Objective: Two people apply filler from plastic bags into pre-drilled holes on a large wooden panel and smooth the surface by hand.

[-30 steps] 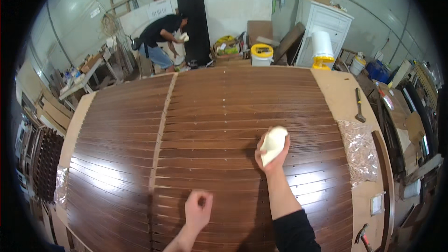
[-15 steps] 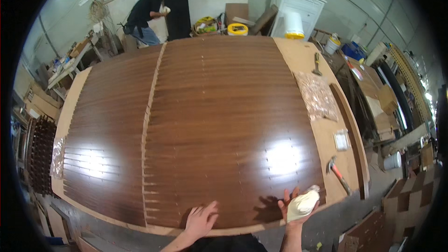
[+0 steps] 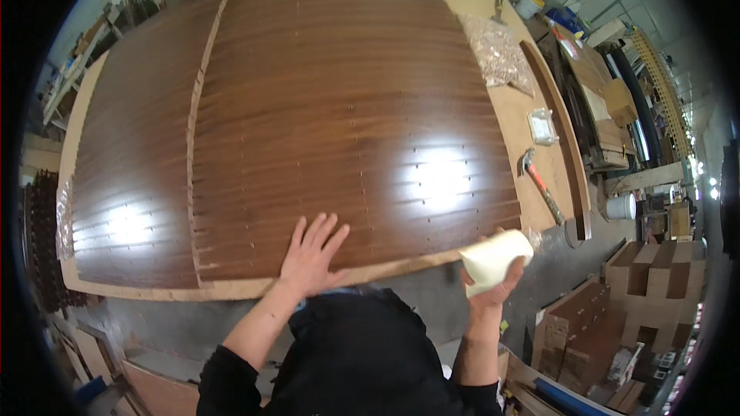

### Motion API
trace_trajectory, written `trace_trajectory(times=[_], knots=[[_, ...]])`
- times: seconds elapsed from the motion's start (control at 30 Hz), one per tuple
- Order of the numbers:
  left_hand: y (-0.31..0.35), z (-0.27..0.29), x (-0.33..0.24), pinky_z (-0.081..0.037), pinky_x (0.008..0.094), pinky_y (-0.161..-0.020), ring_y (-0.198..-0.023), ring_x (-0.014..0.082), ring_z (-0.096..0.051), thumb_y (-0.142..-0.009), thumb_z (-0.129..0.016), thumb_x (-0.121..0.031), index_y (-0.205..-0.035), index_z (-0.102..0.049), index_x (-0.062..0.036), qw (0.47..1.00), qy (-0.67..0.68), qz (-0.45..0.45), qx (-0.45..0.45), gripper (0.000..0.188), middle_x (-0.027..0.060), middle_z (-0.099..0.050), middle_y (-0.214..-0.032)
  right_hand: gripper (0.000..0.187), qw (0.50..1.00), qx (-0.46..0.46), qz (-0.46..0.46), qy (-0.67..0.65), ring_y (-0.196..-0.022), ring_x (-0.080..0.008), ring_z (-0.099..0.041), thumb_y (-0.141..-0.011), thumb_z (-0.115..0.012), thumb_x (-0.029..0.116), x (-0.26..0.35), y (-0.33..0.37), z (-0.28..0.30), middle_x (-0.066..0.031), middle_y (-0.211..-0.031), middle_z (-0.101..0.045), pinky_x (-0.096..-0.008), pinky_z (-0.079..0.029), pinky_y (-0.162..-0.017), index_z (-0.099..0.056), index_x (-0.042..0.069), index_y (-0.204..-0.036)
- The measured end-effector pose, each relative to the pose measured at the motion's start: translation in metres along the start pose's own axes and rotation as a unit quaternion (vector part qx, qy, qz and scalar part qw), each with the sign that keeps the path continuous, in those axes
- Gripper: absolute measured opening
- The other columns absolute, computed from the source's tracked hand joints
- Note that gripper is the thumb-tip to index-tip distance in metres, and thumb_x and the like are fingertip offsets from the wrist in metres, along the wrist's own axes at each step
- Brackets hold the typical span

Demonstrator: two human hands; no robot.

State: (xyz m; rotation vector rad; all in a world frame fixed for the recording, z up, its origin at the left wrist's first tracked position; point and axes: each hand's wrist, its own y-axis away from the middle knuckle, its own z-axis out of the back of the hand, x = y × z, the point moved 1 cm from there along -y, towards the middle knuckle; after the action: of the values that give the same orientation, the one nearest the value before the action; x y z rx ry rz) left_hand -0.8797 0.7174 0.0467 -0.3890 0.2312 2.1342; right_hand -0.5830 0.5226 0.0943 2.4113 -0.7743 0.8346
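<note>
Right hand (image 3: 505, 286) wrapped around cream cloth (image 3: 493, 259), held at near right corner of surface (image 3: 245, 290). Left hand (image 3: 311, 256) empty, fingers spread, palm down, apparently resting on brown boards (image 3: 331, 100) by near edge. Step in hand, as judged: working along boards with cloth. Next move seems to call for firm grip, cloth kept clear of hammer (image 3: 543, 188) just beyond.

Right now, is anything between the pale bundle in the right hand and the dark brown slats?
Nothing visible does: the right hand holds the pale bundle by the near right corner of the dark brown slats; the claw hammer lies to their right.
</note>
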Motion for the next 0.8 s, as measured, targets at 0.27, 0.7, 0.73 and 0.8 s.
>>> trace_trajectory(times=[0.27, 0.7, 0.73, 0.8], knots=[[-0.003, -0.005, 0.002, -0.014, 0.0585, -0.128, -0.155, 0.0297, -0.026, -0.080, -0.074, -0.065, -0.159, -0.037, -0.0184, 1.000, -0.028, -0.001, 0.005, 0.099, 0.0099, -0.036, -0.164, 0.078, 0.954, -0.012, 0.030, 0.299, -0.098, -0.0247, -0.071, -0.092, -0.070, 0.057, -0.046, 0.002, 0.001, -0.0115, -0.119, -0.067, -0.0358, -0.062, -0.069, -0.049, 0.003, -0.144], [0.000, -0.004, 0.007, -0.016, 0.0563, -0.128, -0.155, 0.0264, -0.027, -0.077, -0.079, -0.060, -0.160, -0.035, -0.0199, 1.000, 0.002, 0.007, -0.014, 0.102, 0.0073, -0.036, -0.164, 0.041, 0.851, 0.027, 0.019, 0.524, -0.097, -0.0166, -0.068, -0.088, -0.082, 0.026, -0.079, -0.009, -0.069, -0.0076, -0.107, -0.074, -0.0330, -0.054, -0.088, -0.071, -0.002, -0.116], [-0.001, -0.004, 0.007, -0.016, 0.0563, -0.128, -0.155, 0.0267, -0.026, -0.077, -0.079, -0.060, -0.160, -0.035, -0.0198, 1.000, -0.001, 0.006, -0.012, 0.102, 0.0074, -0.036, -0.164, 0.040, 0.842, 0.023, 0.016, 0.538, -0.096, -0.0165, -0.069, -0.088, -0.082, 0.026, -0.080, -0.010, -0.072, -0.0078, -0.105, -0.074, -0.0329, -0.054, -0.087, -0.072, -0.002, -0.115], [0.000, -0.006, 0.008, -0.016, 0.0563, -0.128, -0.155, 0.0270, -0.026, -0.078, -0.079, -0.060, -0.160, -0.035, -0.0197, 1.000, -0.003, 0.006, -0.011, 0.101, 0.0074, -0.036, -0.164, 0.039, 0.841, 0.021, 0.012, 0.540, -0.095, -0.0165, -0.069, -0.088, -0.082, 0.025, -0.084, -0.010, -0.070, -0.0080, -0.105, -0.075, -0.0328, -0.054, -0.087, -0.072, -0.002, -0.114]])
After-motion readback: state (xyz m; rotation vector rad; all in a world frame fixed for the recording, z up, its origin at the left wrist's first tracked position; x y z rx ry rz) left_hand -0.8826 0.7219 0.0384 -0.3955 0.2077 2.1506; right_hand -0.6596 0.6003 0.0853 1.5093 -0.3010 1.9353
